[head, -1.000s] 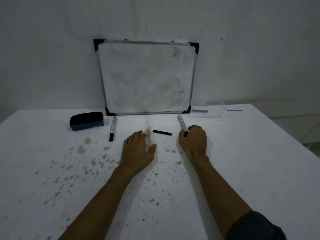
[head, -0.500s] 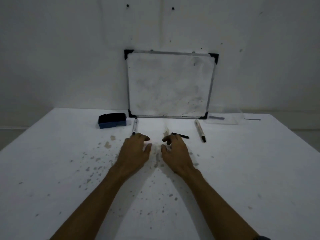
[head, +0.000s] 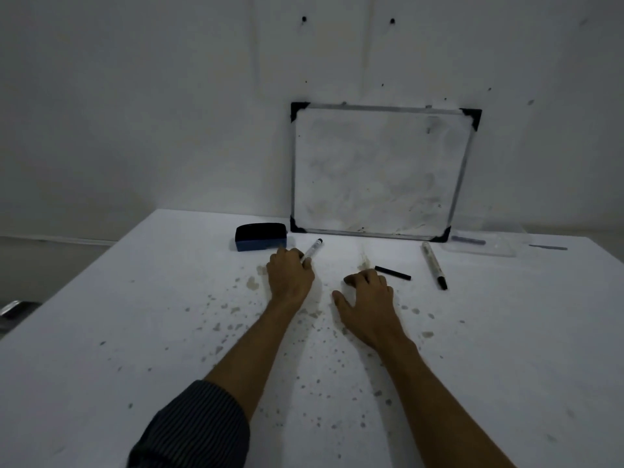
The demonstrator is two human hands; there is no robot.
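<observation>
While the left hand (head: 290, 278) grips a marker (head: 313, 250) at frame centre, just right of the eraser (head: 260, 236), the right hand (head: 369, 298) rests loosely curled on the stained table (head: 135, 332), holding nothing. A black cap (head: 392, 273) and a second marker (head: 434, 265) lie to its right, with the whiteboard (head: 374, 170) behind. The marker's print is too blurred to read.

Plastic marker (head: 312, 250), matt stained table (head: 135, 332), metal-framed whiteboard (head: 378, 170)
</observation>
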